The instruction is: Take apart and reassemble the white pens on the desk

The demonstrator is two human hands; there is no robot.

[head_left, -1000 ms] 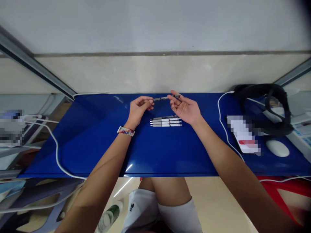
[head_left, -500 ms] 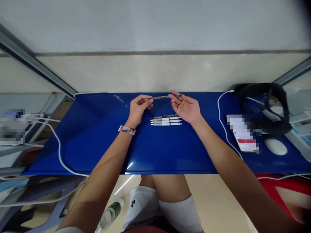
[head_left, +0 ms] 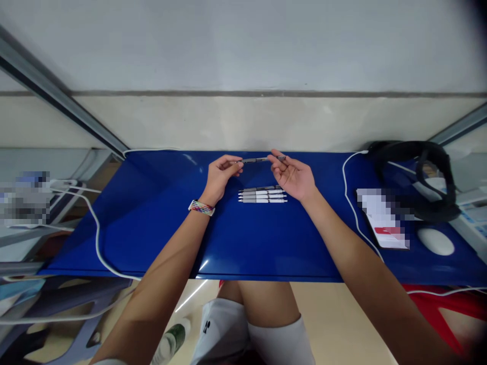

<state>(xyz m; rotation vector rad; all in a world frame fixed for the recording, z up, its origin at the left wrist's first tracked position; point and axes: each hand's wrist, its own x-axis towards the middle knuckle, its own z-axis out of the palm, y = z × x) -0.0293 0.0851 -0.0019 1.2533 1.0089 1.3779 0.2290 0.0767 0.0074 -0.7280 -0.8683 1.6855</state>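
Note:
Both my hands hold one grey pen (head_left: pixel 255 160) level above the far part of the blue table (head_left: pixel 152 223). My left hand (head_left: pixel 220 175) pinches its left end with curled fingers. My right hand (head_left: pixel 292 175) pinches its right end, palm turned up. Just below the hands, three white and grey pens (head_left: pixel 262 195) lie side by side in a neat row on the table.
A white cable (head_left: pixel 95 238) trails over the table's left edge, another white cable (head_left: pixel 348 192) runs down the right part. A card or booklet (head_left: pixel 382 220), a white mouse (head_left: pixel 436 241) and a black strap (head_left: pixel 418 172) lie at the right. A green bottle (head_left: pixel 171 342) stands on the floor.
My hands have kept the same grip on the pen. The view has tilted a little, so everything sits slightly lower in the picture.

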